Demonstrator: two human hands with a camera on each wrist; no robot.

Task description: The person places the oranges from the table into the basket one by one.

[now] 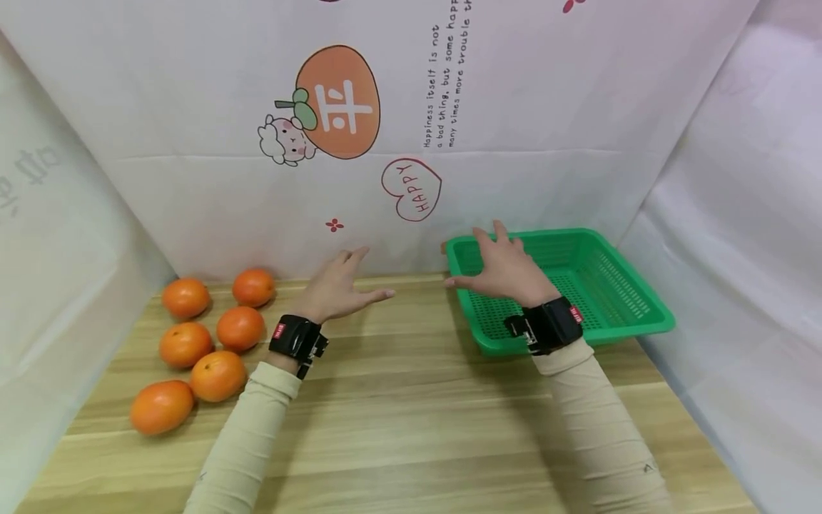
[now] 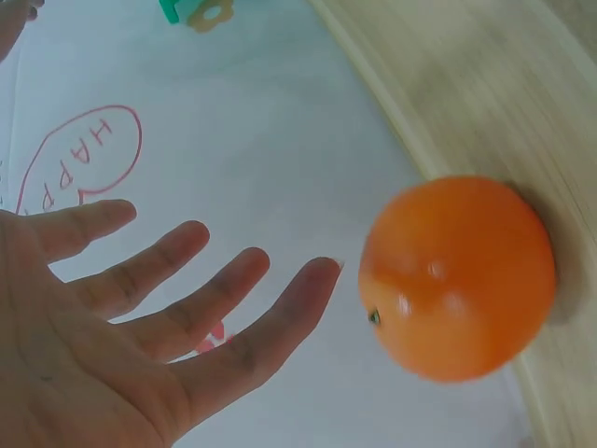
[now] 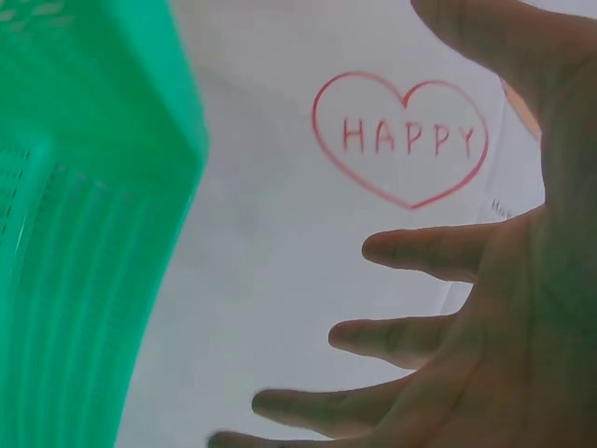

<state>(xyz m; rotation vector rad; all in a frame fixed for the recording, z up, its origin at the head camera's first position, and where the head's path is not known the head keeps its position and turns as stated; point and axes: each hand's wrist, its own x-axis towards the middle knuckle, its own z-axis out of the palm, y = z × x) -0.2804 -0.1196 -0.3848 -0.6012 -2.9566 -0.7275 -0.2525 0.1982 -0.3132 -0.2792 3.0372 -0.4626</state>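
Note:
In the head view my left hand hovers over the table's back part, fingers extended and nothing held. To its left lie several oranges in a loose group on the wood. The left wrist view shows one orange beside the fingertips, apart from them. My right hand, fingers spread, is above the left part of a green plastic basket and holds nothing. In the right wrist view the basket stands at the left, with a gap between it and the fingers.
The wooden table ends at a white printed cloth hanging behind it. White cloth also rises on the left and right sides. A small brown piece shows by the basket's back left corner.

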